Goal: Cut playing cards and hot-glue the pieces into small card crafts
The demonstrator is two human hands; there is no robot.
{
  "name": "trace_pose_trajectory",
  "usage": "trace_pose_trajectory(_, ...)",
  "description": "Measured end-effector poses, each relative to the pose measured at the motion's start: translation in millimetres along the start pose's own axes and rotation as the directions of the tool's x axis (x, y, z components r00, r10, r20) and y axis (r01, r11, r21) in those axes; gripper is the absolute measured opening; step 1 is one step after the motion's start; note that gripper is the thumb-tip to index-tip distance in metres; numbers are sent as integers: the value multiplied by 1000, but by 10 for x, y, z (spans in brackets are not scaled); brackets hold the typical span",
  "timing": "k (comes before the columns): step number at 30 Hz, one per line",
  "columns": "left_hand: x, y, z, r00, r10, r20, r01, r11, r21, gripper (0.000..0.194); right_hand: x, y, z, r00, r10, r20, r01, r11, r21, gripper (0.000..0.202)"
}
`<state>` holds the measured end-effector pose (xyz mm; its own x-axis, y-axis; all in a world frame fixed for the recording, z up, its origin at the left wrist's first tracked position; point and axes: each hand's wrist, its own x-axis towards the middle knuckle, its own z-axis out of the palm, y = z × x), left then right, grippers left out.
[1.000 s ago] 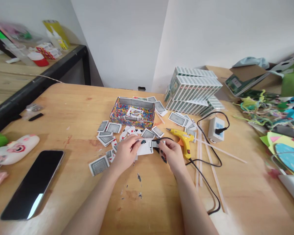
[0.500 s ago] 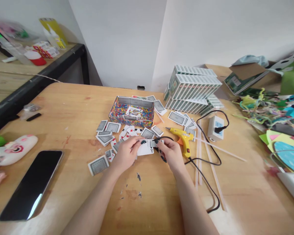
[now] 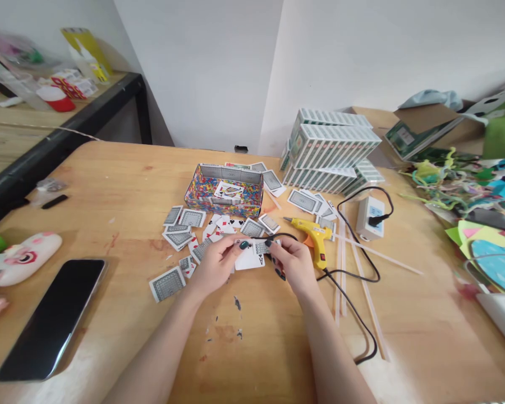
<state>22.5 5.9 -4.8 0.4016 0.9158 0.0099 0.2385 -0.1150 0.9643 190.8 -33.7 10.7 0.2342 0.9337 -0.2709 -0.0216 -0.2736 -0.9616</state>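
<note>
Near the middle of the table, my left hand pinches a white ace playing card by its upper left part. My right hand has thumb and fingers closed on a small grey-patterned card piece, which lies against the ace's upper right part. Whether the two are joined I cannot tell. Beyond my hands stands an open box with multicoloured sides and card backs along its inner wall; a face card lies inside. Loose playing cards are scattered around it, some face up.
A yellow glue gun lies right of my right hand, its black cable looping by clear glue sticks and a white power adapter. Stacked card packs stand behind. A phone lies at left, craft scraps at right.
The view has shifted slightly. Both hands keep their pinch on the ace and the patterned piece, with almost no movement between them.
</note>
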Motion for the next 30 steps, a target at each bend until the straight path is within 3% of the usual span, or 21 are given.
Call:
trace_pose_trajectory(7,2,-42,58,993,-102,57,116,929,-350,49,-3,18,23,1000,0,12,0,1000,10,33)
trace_pose_trajectory(14,55,10,87,984,-179,-17,172,964,-205,25,-37,22,68,998,-31,45,33,998,-46,34)
trace_pose_trajectory(21,61,-21,96,985,-166,47,172,970,-170,27,-35,42,82,997,-67,49,69,996,-50,35)
trace_pose_trajectory(30,53,-18,100,991,-136,11,136,979,-151,26,-29,58,92,999,-35,22,36,999,-37,34)
